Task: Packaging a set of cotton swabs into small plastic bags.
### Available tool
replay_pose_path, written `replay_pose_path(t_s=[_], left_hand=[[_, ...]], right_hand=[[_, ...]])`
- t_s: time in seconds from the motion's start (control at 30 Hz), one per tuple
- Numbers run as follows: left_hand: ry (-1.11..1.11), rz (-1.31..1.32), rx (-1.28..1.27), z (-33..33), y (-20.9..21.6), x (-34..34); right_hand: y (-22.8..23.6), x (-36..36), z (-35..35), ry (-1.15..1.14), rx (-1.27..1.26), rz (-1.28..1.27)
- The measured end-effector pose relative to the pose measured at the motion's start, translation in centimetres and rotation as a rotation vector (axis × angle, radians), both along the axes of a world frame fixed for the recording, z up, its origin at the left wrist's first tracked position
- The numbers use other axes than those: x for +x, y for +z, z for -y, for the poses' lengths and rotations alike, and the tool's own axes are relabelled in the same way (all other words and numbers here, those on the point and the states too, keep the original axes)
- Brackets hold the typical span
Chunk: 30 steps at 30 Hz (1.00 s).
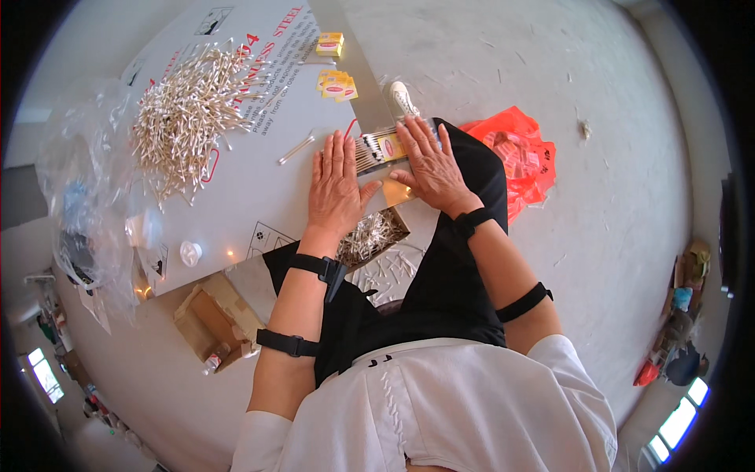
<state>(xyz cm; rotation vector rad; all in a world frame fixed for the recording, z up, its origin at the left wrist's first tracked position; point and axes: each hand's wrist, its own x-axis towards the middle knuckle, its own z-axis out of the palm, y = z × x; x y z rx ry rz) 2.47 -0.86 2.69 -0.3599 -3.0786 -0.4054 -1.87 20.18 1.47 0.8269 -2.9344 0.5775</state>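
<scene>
A bundle of cotton swabs (366, 155) with a yellow card (390, 147) lies near the table's right edge, in what looks like a clear sleeve. My left hand (336, 189) is flat at the bundle's left end, fingers stretched out and together. At its other end my right hand (431, 167) has its fingers straight and thumb apart, resting over the card's side. The palms hide how firmly they touch it. A few loose swabs (296, 149) lie just left of my left hand. Farther left is a big heap of cotton swabs (189, 118).
Yellow cards (336, 85) and a yellow stack (330, 44) lie at the table's (271, 185) far edge. A clear plastic bag (86, 173) and white cup (190, 253) are left. Below are a swab-filled box (377, 238), an open carton (212, 318) and a red bag (515, 157).
</scene>
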Motion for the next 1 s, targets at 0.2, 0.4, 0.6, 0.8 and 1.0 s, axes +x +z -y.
replay_pose_path(t_s=[0.2, 0.4, 0.6, 0.8, 1.0], left_hand=[[-0.009, -0.009, -0.008, -0.3, 0.0, -0.2], [-0.008, -0.05, -0.018, -1.7, -0.3, -1.1], [-0.033, -0.092, 0.194, -1.4, -0.6, -1.1], [0.179, -0.133, 0.816, -1.5, -0.6, -1.7], [0.214, -0.127, 0.739, -2.0, -0.6, -2.7]], right_hand=[[-0.2, -0.1, -0.3, 0.018, -0.03, 0.032], [-0.3, -0.2, -0.4, 0.035, -0.023, 0.026], [0.0, 0.0, -0.6, -0.117, -0.152, 0.012], [-3.3, 1.1, 0.4, -0.864, -1.536, 0.449], [-2.3, -1.4, 2.7, -0.734, -2.018, 1.026]])
